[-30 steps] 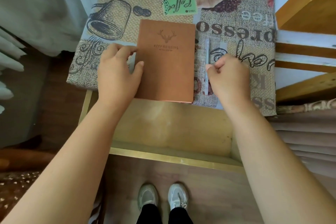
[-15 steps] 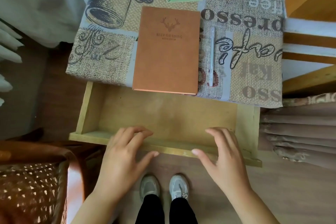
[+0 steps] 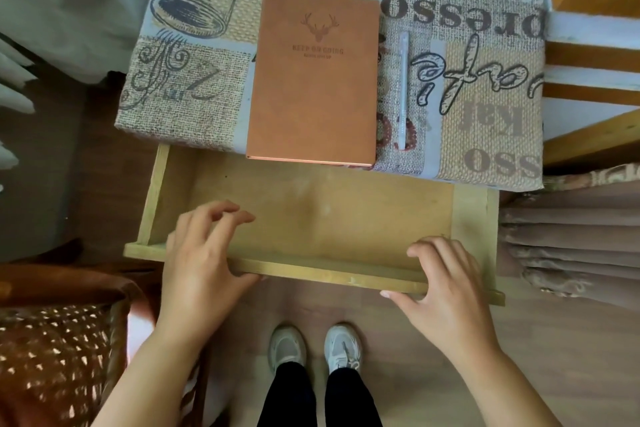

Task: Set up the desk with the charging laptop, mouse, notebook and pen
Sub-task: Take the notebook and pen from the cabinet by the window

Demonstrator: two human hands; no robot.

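A brown notebook (image 3: 313, 87) with a deer emblem lies closed on the desk's coffee-print cloth (image 3: 485, 135), its near edge overhanging the desk slightly. A pale grey pen (image 3: 402, 90) lies just right of it, parallel to its long side. Below the desk edge a wooden drawer (image 3: 311, 204) stands pulled out, with nothing inside it. My left hand (image 3: 204, 260) lies over the left part of the drawer's front board (image 3: 329, 272), thumb on the board, fingers lifted and spread. My right hand (image 3: 450, 288) grips the board's right part. No laptop or mouse is in view.
A wicker chair (image 3: 52, 357) with a brown frame stands at the lower left, close to the drawer's corner. Pleated curtain fabric (image 3: 571, 236) hangs at the right, wooden shelving (image 3: 595, 55) above it. My shoes (image 3: 287, 347) are on the wood floor under the drawer.
My hands left the notebook and pen on the desk and came down to the drawer's front board. The right hand has closed on the board; the view has pulled back.
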